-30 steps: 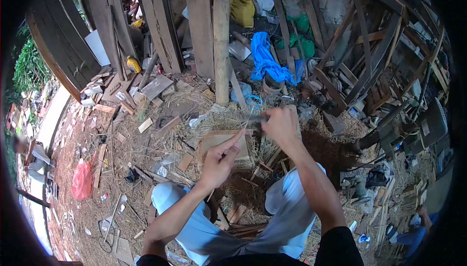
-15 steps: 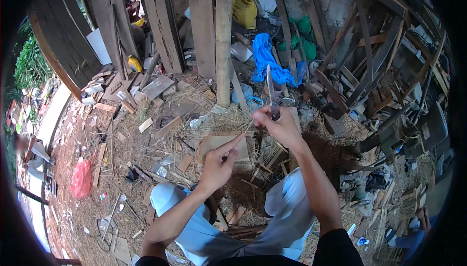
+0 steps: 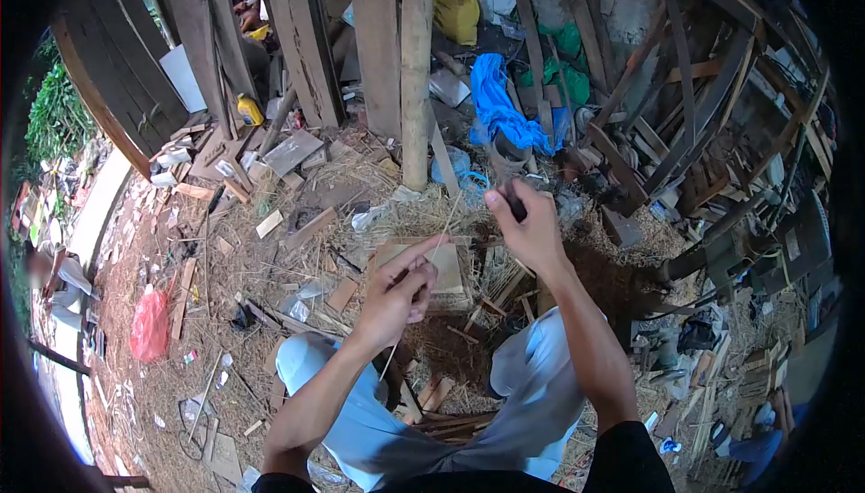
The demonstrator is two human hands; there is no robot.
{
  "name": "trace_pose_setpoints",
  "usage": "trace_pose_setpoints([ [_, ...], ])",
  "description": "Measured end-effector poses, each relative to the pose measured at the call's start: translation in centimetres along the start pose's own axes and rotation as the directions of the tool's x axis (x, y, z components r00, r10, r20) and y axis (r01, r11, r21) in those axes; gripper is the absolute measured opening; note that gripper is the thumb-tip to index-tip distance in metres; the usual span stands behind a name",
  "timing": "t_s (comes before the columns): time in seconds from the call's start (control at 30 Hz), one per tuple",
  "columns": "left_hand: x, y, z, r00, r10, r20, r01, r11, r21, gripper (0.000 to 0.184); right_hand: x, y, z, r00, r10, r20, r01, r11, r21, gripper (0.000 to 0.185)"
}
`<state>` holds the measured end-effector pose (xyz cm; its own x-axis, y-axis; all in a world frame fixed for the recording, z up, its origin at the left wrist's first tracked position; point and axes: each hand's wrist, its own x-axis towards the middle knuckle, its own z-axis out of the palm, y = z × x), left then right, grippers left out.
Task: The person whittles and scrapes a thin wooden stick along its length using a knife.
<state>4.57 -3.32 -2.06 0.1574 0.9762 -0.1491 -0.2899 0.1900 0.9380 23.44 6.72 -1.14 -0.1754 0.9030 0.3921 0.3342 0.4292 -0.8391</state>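
My left hand (image 3: 396, 296) is closed around a thin, pale stick (image 3: 449, 225), its index finger stretched along it. The stick slants up and away from me, and its lower end shows beneath the hand. To the right, my right hand (image 3: 530, 230) grips a knife by its dark handle (image 3: 516, 203). The knife's blade points away from me and is smeared by motion. Blade and stick look apart. Below both hands, a flat wooden block (image 3: 441, 268) lies on the ground in front of my knees.
An upright pole (image 3: 415, 87) stands ahead, with leaning planks (image 3: 374, 51) beside it. Blue plastic sheeting (image 3: 500, 110) lies beyond my right hand. Stacked timber (image 3: 694, 105) fills the right side. A red bag (image 3: 150, 324) lies left, and another person (image 3: 63, 281) sits at the far left.
My right hand has turned and moved slightly right, away from the stick's tip, and the knife blade has blurred. My left fingers have curled more around the stick, which now stands steeper.
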Motion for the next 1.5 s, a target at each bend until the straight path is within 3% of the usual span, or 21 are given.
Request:
trace_pose_setpoints([
  [0.03, -0.1, 0.1, 0.0, 1.0, -0.003, -0.005, 0.003, 1.0, -0.002, 0.042, -0.3, -0.6, -0.1, 0.997, -0.07, 0.035, 0.076, 0.973, -0.218, 0.025],
  [0.07, 0.0, 0.2, 0.1, 1.0, -0.004, 0.008, 0.004, 0.999, -0.043, 0.044, -0.6, -0.1, 0.6, 0.986, -0.164, 0.039, 0.169, 0.965, -0.2, 0.026],
  [0.1, 0.0, 0.2, 0.2, 1.0, -0.003, 0.024, 0.004, 0.996, -0.084, 0.047, -0.9, 0.0, 1.2, 0.986, -0.163, 0.042, 0.168, 0.966, -0.199, 0.026],
  [0.17, 0.3, -0.6, 0.2, 1.0, -0.002, 0.013, 0.003, 0.995, -0.097, 0.045, -1.5, 0.0, 2.2, 0.978, -0.107, 0.177, 0.176, 0.882, -0.437, 0.024],
  [0.23, 0.2, -0.9, 0.4, 1.0, -0.009, 0.005, 0.009, 0.994, -0.107, 0.044, -2.1, -0.3, 3.0, 0.973, -0.138, 0.184, 0.21, 0.859, -0.466, 0.019],
  [0.3, -0.1, -0.8, 0.8, 0.998, -0.042, 0.054, 0.052, 0.98, -0.191, 0.042, -2.4, -0.2, 3.4, 0.973, -0.071, 0.22, 0.196, 0.755, -0.625, 0.008],
  [0.43, -0.2, -1.4, 0.8, 0.994, -0.105, 0.008, 0.105, 0.978, -0.178, 0.043, -1.8, 0.2, 2.9, 0.997, -0.006, 0.078, 0.05, 0.816, -0.576, 0.009],
  [0.63, -0.1, -1.4, 0.7, 0.992, -0.094, 0.082, 0.105, 0.984, -0.141, 0.041, -2.1, -0.5, 2.9, 0.973, -0.082, 0.214, 0.211, 0.68, -0.702, 0.014],
  [0.73, -0.2, -1.8, 1.0, 0.992, -0.099, 0.08, 0.114, 0.972, -0.204, 0.043, -0.8, 0.6, 2.0, 0.999, -0.037, -0.012, 0.02, 0.744, -0.668, 0.014],
  [0.77, -0.2, -1.6, 1.2, 0.993, -0.083, 0.081, 0.097, 0.977, -0.19, 0.04, -0.9, 0.6, 1.9, 0.999, -0.033, -0.015, 0.015, 0.743, -0.669, 0.014],
  [0.9, 0.0, -1.7, 1.1, 0.99, -0.106, 0.097, 0.121, 0.979, -0.163, 0.04, -2.0, 0.3, 2.5, 0.983, -0.101, 0.151, 0.174, 0.762, -0.624, 0.01],
  [0.97, 0.1, -1.9, 1.0, 0.991, -0.099, 0.095, 0.113, 0.98, -0.162, 0.042, -2.6, -0.5, 3.2, 0.966, -0.141, 0.216, 0.255, 0.659, -0.708, 0.012],
  [1.03, 0.0, -1.9, 1.0, 0.991, -0.098, 0.095, 0.113, 0.98, -0.164, 0.043, -1.8, -0.3, 2.7, 0.98, -0.077, 0.185, 0.187, 0.679, -0.71, 0.011],
  [1.1, 0.0, -1.3, 1.2, 0.993, -0.073, 0.096, 0.087, 0.985, -0.149, 0.042, -0.9, 0.6, 1.8, 0.998, 0.048, 0.028, -0.018, 0.762, -0.647, 0.018],
  [1.13, -0.1, -1.2, 1.4, 0.992, -0.071, 0.1, 0.086, 0.985, -0.147, 0.042, -0.1, 1.8, 1.0, 0.998, -0.034, -0.052, -0.011, 0.728, -0.685, 0.018],
  [1.23, -0.2, -1.4, 1.8, 0.989, -0.055, 0.14, 0.072, 0.991, -0.114, 0.042, 0.4, 1.6, 0.0, 0.997, -0.045, -0.055, -0.013, 0.639, -0.769, 0.017],
  [1.3, -0.1, -1.2, 1.6, 0.994, -0.051, 0.099, 0.066, 0.985, -0.16, 0.042, -0.4, 1.1, 0.9, 0.996, -0.028, -0.085, -0.044, 0.674, -0.737, 0.023],
  [1.37, -0.3, -0.9, 1.3, 0.994, -0.057, 0.093, 0.072, 0.983, -0.167, 0.042, -0.6, 1.2, 1.6, 0.987, 0.082, -0.141, -0.147, 0.82, -0.553, 0.025],
  [1.5, -0.4, -0.6, 1.3, 0.997, -0.032, 0.075, 0.047, 0.979, -0.197, 0.041, -0.6, 1.8, 1.6, 0.983, 0.104, -0.151, -0.163, 0.873, -0.459, 0.024],
])
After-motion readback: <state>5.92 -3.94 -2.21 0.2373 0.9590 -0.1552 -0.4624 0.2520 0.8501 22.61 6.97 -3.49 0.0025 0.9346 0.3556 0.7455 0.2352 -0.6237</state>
